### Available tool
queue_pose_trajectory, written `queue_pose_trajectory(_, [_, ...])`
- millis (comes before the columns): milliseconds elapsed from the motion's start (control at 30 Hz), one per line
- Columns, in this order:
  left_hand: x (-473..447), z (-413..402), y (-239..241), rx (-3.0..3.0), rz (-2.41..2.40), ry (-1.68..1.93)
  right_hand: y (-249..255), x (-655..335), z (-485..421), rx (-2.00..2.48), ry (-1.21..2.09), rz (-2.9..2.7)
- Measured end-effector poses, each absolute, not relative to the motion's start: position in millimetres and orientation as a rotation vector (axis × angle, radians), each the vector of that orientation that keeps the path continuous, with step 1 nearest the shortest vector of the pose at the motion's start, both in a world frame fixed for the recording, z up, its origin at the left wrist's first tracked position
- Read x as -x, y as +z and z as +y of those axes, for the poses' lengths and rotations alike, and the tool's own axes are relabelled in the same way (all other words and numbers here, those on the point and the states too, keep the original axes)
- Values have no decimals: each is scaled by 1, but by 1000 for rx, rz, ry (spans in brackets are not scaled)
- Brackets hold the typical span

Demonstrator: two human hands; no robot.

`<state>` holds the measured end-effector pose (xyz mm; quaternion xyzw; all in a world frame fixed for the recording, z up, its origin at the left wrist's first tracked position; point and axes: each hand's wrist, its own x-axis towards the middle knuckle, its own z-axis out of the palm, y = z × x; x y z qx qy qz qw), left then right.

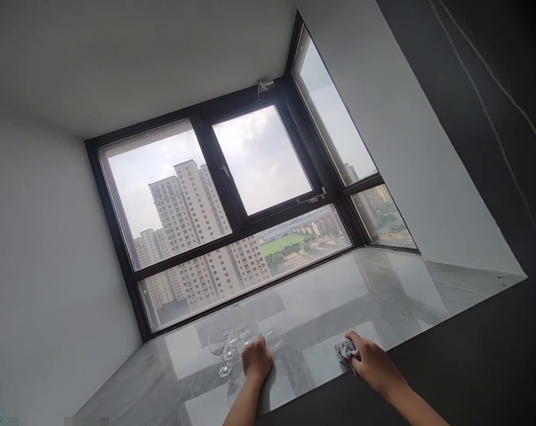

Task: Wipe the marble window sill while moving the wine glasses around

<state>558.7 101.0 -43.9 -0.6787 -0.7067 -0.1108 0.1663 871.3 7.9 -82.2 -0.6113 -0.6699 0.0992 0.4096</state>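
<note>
here right hand [374, 361] fingers clutch cloth [345, 354]; left hand [256, 360] curled beside wine glasses [226, 349].

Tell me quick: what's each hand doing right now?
Left hand: closed around a wine glass on the sill.
Right hand: holding a grey cloth.

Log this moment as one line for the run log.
left hand: on a wine glass | right hand: grip on grey cloth | wine glasses on marble sill

Grey cloth [346, 354], clear glasses [227, 349], grey-veined marble sill [339, 296].
</note>
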Motion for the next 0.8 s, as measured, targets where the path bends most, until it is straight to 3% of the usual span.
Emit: queue_pose_trajectory(800, [-558, 102, -45, 1912, -2009, -365, -90, -873, 10, 1518, 192, -1668])
